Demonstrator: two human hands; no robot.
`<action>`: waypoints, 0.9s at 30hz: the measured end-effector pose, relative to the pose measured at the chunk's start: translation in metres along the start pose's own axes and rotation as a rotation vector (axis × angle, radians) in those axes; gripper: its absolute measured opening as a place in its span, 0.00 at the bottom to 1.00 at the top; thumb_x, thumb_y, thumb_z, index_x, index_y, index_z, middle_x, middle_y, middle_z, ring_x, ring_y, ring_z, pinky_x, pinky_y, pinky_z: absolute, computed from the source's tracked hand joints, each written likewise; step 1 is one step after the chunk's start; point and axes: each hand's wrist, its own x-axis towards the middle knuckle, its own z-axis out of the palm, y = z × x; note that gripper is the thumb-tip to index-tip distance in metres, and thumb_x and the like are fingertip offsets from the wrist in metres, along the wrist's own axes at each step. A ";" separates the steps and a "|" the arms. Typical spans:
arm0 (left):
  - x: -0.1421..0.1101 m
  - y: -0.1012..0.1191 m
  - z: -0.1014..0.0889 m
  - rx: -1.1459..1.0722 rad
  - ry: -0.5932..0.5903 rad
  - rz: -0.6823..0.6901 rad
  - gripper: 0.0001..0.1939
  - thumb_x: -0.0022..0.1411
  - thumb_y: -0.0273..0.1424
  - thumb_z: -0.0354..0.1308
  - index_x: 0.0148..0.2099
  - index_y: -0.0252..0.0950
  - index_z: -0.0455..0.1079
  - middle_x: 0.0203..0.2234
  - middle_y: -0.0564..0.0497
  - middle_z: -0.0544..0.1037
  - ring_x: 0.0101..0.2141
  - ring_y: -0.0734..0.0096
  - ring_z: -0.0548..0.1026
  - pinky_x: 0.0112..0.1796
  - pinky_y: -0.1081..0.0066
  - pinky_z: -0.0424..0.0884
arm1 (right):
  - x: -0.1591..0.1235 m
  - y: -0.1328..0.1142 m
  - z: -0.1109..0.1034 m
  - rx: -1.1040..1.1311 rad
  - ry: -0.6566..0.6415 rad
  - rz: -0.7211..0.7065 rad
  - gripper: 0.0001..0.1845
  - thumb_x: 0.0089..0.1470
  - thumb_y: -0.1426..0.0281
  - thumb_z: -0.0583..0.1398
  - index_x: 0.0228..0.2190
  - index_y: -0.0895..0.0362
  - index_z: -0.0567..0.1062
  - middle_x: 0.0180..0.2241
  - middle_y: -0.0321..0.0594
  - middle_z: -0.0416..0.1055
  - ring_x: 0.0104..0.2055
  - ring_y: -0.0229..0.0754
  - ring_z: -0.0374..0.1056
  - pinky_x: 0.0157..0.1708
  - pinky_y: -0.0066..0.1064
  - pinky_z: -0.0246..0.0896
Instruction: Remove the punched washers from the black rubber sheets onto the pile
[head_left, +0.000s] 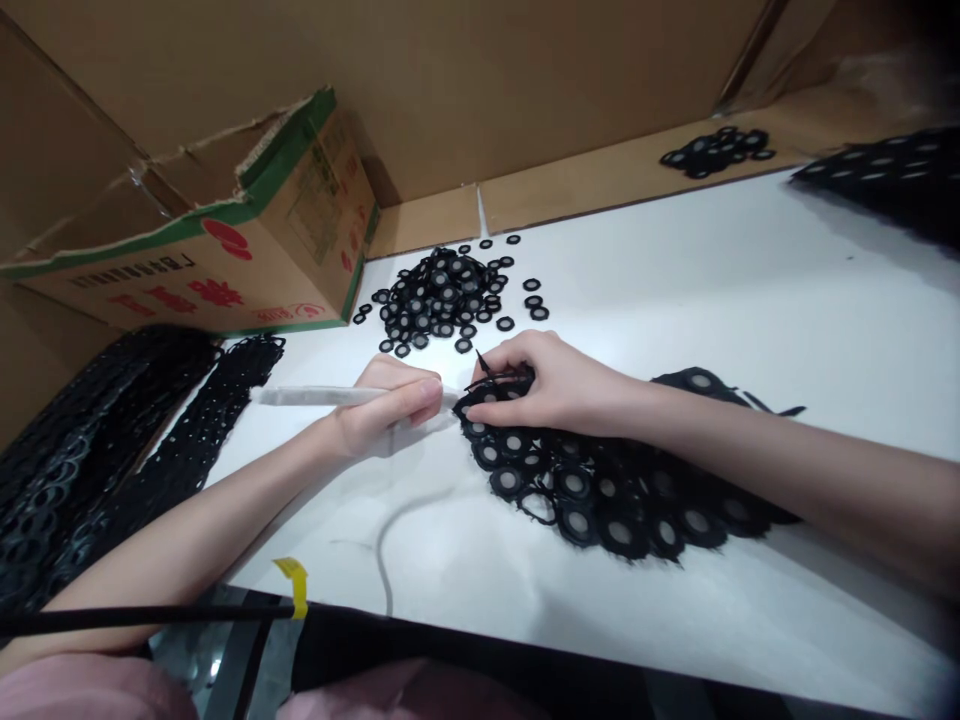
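My left hand (394, 402) is closed round a long whitish pen-shaped tool (300, 396); its narrow tip points right, at the edge of a piece of black lace (619, 530). That lace has rows of round eyelets with pale centres and frayed edges. My right hand (536, 385) pinches its left corner between thumb and fingers, while the rest lies on the white table under my forearm. Whether the tool's tip touches the lace I cannot tell. Beyond both hands lies a heap of small black rings (442, 295) with pale centres.
A cardboard box (300, 235) with a green rim stands at the back left. Stacked black lace strips (97, 430) lie left of my hands. More black rings (716, 152) and black lace (892, 180) are at the back right. Yellow tape (294, 585) sticks at the front edge.
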 end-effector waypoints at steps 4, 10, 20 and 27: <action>0.002 -0.001 -0.002 -0.014 -0.103 -0.040 0.24 0.69 0.34 0.46 0.19 0.35 0.53 0.14 0.54 0.56 0.17 0.77 0.54 0.22 0.69 0.50 | 0.001 -0.002 0.000 -0.012 -0.014 -0.017 0.09 0.44 0.65 0.64 0.21 0.57 0.72 0.19 0.29 0.59 0.25 0.34 0.53 0.32 0.32 0.47; 0.000 -0.010 -0.007 -0.158 0.063 -0.156 0.25 0.65 0.38 0.49 0.17 0.35 0.58 0.11 0.54 0.56 0.16 0.75 0.54 0.21 0.69 0.49 | 0.001 0.003 0.002 -0.014 0.030 -0.040 0.10 0.43 0.64 0.65 0.20 0.56 0.71 0.19 0.30 0.63 0.25 0.35 0.55 0.32 0.32 0.48; -0.057 0.002 -0.063 0.811 0.320 -0.185 0.10 0.62 0.37 0.57 0.41 0.36 0.68 0.26 0.55 0.70 0.25 0.75 0.65 0.30 0.75 0.62 | -0.006 0.007 -0.007 0.109 0.008 -0.093 0.11 0.45 0.61 0.64 0.27 0.55 0.72 0.29 0.36 0.72 0.33 0.40 0.66 0.36 0.33 0.57; -0.109 -0.018 -0.100 0.863 0.129 -0.260 0.14 0.67 0.27 0.44 0.45 0.35 0.71 0.40 0.45 0.74 0.43 0.65 0.72 0.46 0.69 0.67 | -0.003 0.008 -0.009 0.145 0.012 -0.098 0.12 0.48 0.62 0.62 0.33 0.57 0.74 0.32 0.39 0.73 0.35 0.42 0.66 0.37 0.34 0.59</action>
